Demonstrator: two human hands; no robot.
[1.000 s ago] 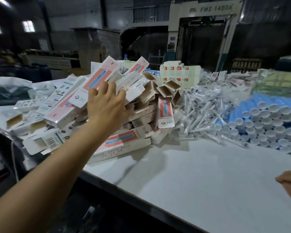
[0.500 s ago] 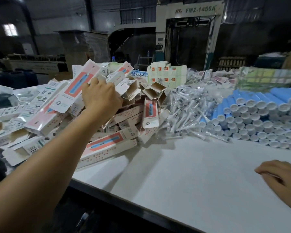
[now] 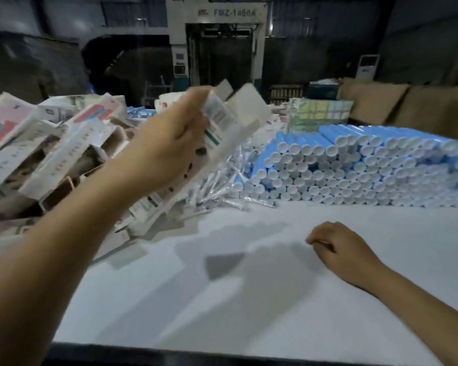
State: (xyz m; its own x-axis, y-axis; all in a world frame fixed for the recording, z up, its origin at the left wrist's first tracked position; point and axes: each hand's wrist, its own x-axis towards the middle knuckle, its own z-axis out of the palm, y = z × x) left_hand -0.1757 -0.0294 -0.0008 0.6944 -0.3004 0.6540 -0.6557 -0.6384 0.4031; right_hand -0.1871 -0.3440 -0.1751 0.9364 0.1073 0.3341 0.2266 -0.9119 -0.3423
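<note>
The left hand [image 3: 169, 143] holds a box [image 3: 230, 120] up in the air, above the right edge of the pile [image 3: 50, 154], with fingers and thumb clamped on its lower half. It's blurred, so I can't tell whether that's one box or two. The right hand [image 3: 339, 249] rests on the table [image 3: 249, 299], well apart from the box, its fingers loosely curled under and holding nothing I can see.

To my eye the step is bringing the box over to the bare patch in front. I'd carry it high enough to miss the leaning boxes below, since that pile looks ready to slide. I'd also steer clear of the packets [image 3: 222, 180] and tubes [image 3: 368, 165] on the right. The free hand should come up and take the far end, so the thin card isn't crushed.
</note>
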